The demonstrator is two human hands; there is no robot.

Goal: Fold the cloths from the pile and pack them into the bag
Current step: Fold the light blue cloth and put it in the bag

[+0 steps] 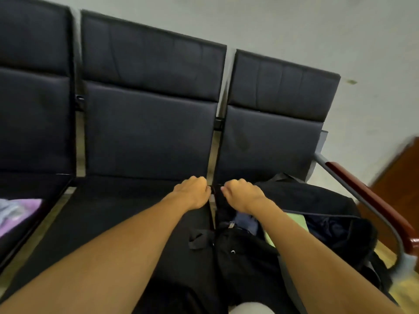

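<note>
Closest to the camera, both bare forearms reach out over a row of dark padded waiting seats. A black bag sits on the right-hand seat, up against the armrest with its reddish-brown pad. The bag is unzipped, and a light green cloth plus something dark blue show inside, right under the right forearm. A black strap loop lies at the bag's near left edge, between the two arms.

Further out, the left hand and right hand sit close together at the bag's far left corner, both with fingers curled tight, pinching its black edge between them. Way over at the left edge, on the left-hand seat, there's the pile of cloths, lilac and pale blue, well apart from both hands.
</note>
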